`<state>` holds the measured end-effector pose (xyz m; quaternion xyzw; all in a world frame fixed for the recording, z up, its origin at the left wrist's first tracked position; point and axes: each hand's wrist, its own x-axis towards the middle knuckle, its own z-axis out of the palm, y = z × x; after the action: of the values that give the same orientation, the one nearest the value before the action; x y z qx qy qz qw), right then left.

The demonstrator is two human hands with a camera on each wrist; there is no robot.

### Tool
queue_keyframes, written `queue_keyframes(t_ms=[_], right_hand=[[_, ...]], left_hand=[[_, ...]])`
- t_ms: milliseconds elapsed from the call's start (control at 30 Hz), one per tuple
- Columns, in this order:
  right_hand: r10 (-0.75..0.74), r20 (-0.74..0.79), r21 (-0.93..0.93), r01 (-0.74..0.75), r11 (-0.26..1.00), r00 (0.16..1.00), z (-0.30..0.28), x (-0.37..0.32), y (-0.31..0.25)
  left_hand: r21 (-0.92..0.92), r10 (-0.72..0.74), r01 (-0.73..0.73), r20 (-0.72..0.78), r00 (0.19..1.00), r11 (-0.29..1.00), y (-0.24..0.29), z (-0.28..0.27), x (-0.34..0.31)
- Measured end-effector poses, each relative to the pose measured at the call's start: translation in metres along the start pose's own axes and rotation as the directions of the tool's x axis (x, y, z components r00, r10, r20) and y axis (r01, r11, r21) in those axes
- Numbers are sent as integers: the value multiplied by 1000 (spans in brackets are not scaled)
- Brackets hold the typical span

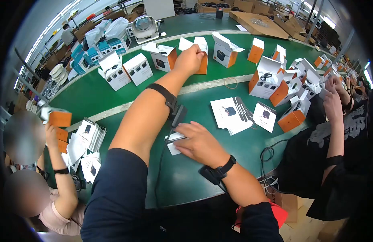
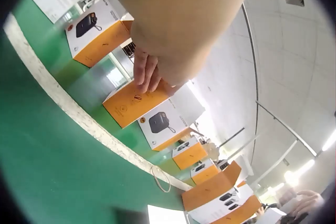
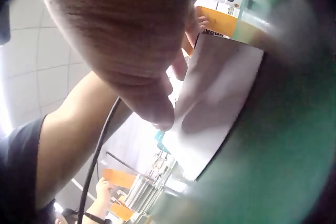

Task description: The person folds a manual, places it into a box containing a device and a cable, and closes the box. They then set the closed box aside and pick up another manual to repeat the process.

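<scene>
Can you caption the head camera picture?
Left hand on an orange-and-white box, right hand holding a flat white piece.

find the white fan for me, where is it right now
In the head view, the white fan stands near the top, left of centre, just right of the blue-and-white boxes and farther away than the left hand.

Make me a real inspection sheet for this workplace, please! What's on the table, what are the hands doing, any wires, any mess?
Surface: green worktable, pale strip across it.
Job's things: white-and-orange boxes, several open; printed booklets.
Clutter: loose tan band.
Left hand: grips one box near its top.
Right hand: touches a white flat piece.
Cables: black cable crossing the worktable; looped cable farther right.
Surroundings: other people on both sides; white fan behind.
</scene>
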<state>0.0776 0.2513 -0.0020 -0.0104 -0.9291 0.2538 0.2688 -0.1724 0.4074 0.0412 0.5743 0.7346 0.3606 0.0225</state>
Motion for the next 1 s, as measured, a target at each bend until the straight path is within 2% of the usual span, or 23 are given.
queue_keyframes(t_ms=[67,100,133,200,300,333,400,533,733,867,933,967,1000], right_hand=[[-1,30,19,0,1000,1000,-3,1,0],[0,37,-1,0,1000,999,-2,1,1],[-4,43,-21,5,1000,999,0,1,2],[14,61,-12,-13,1000,998,2,0,1],[14,43,28,-15,999,999,5,0,0],[23,41,29,-25,999,999,5,1,1],[23,47,41,-25,999,999,7,1,2],[12,38,-9,-12,1000,999,5,2,0],[6,51,-129,0,992,999,5,-1,-4],[-32,56,-159,41,986,998,6,0,-7],[-58,39,-149,63,987,998,4,1,-7],[-65,48,-152,72,986,997,4,2,-8],[-61,59,-157,69,985,996,3,2,-10]], left_hand=[[-120,46,-61,-129,991,991,-7,4,-5],[-97,60,-76,-156,986,992,5,-10,-19],[-260,68,-111,-170,983,959,-4,-10,-23],[-375,50,-95,-127,991,922,10,-42,-57],[-525,-31,-42,-131,991,850,24,-90,-118],[-515,-44,-34,-139,989,857,25,-104,-139],[-595,-39,-84,-192,981,800,24,-131,-184],[-595,-81,-69,-222,972,801,17,-169,-270],[-483,-151,-4,-281,948,876,-5,-178,-373],[-600,-191,-11,-273,943,800,-25,-179,-406],[-630,-254,47,-242,936,775,-25,-183,-407],[-656,-292,2,-332,897,755,-21,-175,-404],[-661,-299,1,-338,892,750,-16,-175,-408]])
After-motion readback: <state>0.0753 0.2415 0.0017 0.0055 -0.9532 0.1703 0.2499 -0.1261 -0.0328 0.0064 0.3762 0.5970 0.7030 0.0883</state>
